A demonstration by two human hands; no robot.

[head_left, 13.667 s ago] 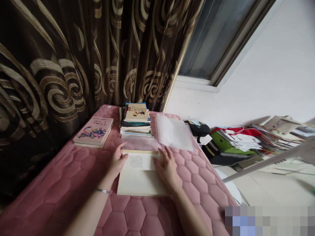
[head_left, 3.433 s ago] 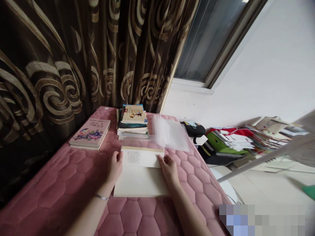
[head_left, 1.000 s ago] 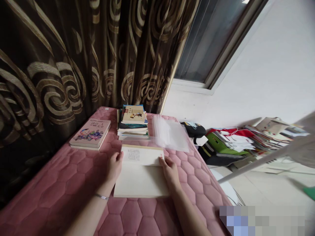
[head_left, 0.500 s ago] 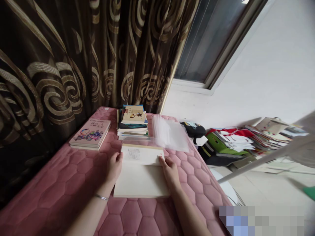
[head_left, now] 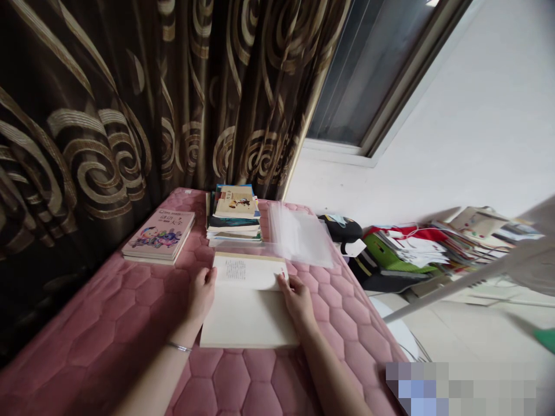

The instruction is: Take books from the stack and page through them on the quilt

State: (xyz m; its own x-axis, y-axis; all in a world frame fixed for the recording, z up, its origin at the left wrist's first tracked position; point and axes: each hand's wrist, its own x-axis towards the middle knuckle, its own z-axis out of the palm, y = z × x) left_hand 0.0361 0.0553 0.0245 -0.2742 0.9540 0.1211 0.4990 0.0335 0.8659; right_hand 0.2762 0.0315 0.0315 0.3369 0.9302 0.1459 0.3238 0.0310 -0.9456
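Note:
An open book [head_left: 249, 320] lies in front of me on the pink quilted mattress. Its near side is a blank cream page, and its raised far part carries a small block of print. My left hand [head_left: 203, 294] grips the left edge near the fold, thumb on top. At the right edge, my right hand [head_left: 298, 296] pinches the printed part between thumb and fingers. A silver bracelet [head_left: 179, 347] circles my left wrist. The undersides of my fingers are hidden.
Beyond the book stands a stack of books [head_left: 234, 222], with clear plastic sheets [head_left: 301, 237] to its right. Pink-covered books [head_left: 160, 234] lie at left. A patterned curtain [head_left: 182, 104] hangs behind. Piled papers and bags [head_left: 403, 248] and a fan pole [head_left: 446, 283] are beyond the mattress's right edge.
My right thumb has shifted very slightly left and up on the printed part, which tilts a touch differently. Everything else looks the same.

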